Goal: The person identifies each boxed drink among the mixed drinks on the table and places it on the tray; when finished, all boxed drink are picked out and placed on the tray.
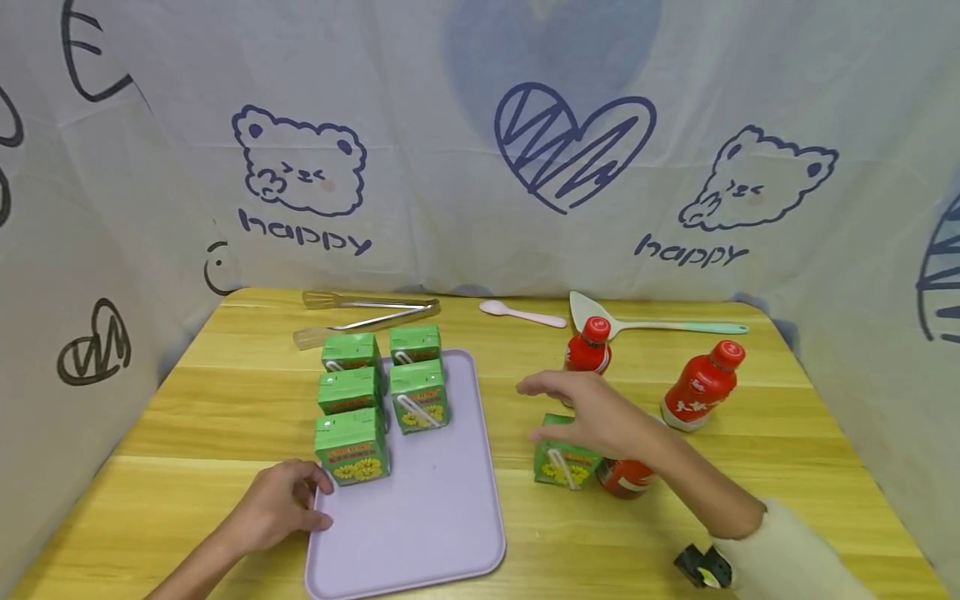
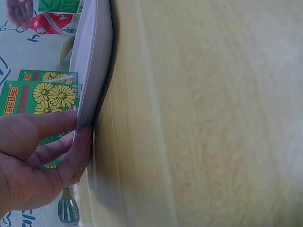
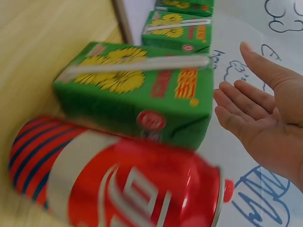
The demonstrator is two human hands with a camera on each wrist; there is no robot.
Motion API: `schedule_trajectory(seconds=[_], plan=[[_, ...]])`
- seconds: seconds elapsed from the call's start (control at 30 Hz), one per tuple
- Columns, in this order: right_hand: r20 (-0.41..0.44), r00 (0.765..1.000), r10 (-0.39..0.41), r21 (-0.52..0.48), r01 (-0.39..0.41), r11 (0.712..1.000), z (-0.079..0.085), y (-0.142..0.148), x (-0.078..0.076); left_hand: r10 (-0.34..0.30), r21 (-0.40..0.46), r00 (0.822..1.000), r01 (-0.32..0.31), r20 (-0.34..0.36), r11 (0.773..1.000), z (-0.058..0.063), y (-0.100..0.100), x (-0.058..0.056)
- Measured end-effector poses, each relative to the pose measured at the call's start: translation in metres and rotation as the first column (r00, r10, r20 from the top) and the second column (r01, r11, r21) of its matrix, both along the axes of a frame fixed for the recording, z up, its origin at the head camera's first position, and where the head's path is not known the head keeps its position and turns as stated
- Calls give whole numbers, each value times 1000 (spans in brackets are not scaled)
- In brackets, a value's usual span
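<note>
My left hand (image 1: 273, 504) pinches the left rim of a lilac tray (image 1: 435, 529); the left wrist view shows thumb and fingers on the tray's edge (image 2: 90, 71). Several green drink cartons (image 1: 352, 450) with yellow flowers stand in two columns over the tray's far left part. To the right of the tray, my right hand (image 1: 600, 412) hovers with its fingers extended above another green drink carton (image 1: 551, 467). In the right wrist view, the open palm (image 3: 279, 113) is apart from that carton (image 3: 180, 116). A red drink can (image 1: 626, 479) stands right beside the carton.
Two red bottles (image 1: 588, 354) (image 1: 697, 392) stand at the right. Along the back lie metal tongs (image 1: 375, 312), a pink spoon (image 1: 525, 314) and a spatula (image 1: 660, 326). A small black item (image 1: 702, 567) lies by the right sleeve. A patterned cloth (image 1: 420, 200) hangs behind the table.
</note>
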State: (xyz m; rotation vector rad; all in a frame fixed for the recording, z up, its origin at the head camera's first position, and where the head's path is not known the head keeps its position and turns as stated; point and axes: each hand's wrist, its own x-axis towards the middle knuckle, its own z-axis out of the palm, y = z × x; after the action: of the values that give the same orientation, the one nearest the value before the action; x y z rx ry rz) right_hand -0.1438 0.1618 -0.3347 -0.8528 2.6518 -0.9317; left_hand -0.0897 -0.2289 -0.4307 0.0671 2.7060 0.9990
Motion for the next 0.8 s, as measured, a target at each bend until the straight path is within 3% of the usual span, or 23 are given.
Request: schedule_trajectory(seconds=[0.33, 0.6, 0.8], plan=[[65, 997, -42, 80, 37, 996, -9, 24, 9, -1, 7, 1000, 1, 9, 1000, 2, 1, 0], [44, 997, -66, 114, 61, 992, -13, 34, 12, 4, 0, 1000, -4, 15, 1000, 2, 1, -1], [-19, 998, -65, 183, 68, 981, -12, 33, 11, 9, 3, 1000, -9, 19, 1000, 2, 1, -1]])
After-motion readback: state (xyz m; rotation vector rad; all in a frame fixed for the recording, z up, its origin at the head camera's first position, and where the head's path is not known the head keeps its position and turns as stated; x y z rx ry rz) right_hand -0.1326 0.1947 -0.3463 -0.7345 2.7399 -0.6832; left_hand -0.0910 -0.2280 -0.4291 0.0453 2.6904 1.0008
